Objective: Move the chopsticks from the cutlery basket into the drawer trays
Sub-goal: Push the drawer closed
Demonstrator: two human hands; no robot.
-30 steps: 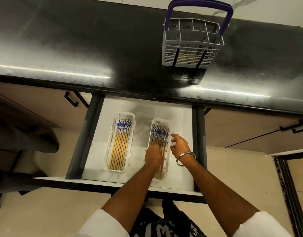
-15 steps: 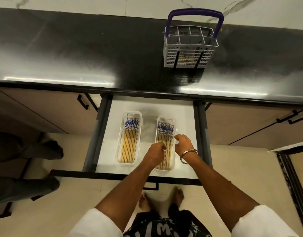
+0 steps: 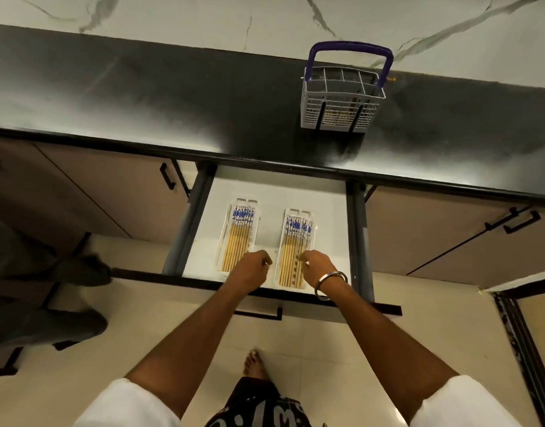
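An open white drawer [image 3: 329, 211] holds two clear trays. The left tray [image 3: 226, 229] and the right tray [image 3: 311, 229] are each filled with yellow chopsticks with blue-and-white tops [image 3: 297, 241]. My left hand [image 3: 252, 269] hovers with curled fingers between the two trays, near the front of the drawer. My right hand [image 3: 315, 265], with a metal bangle on the wrist, is curled at the right tray's front end, fingertips touching it. Nothing shows inside either hand. The white cutlery basket [image 3: 342, 100] with a purple handle stands on the black counter at the back right.
The black counter [image 3: 172, 97] runs across the view under a marble wall. Closed cabinet doors with black handles [image 3: 168, 177] flank the drawer. Another person's feet [image 3: 80, 266] stand at the left on the tiled floor. My own foot [image 3: 255, 363] is below the drawer front.
Both hands have drawn back toward the front of the drawer, and the left hand has come off the right tray. The view has pulled back and tilted up.
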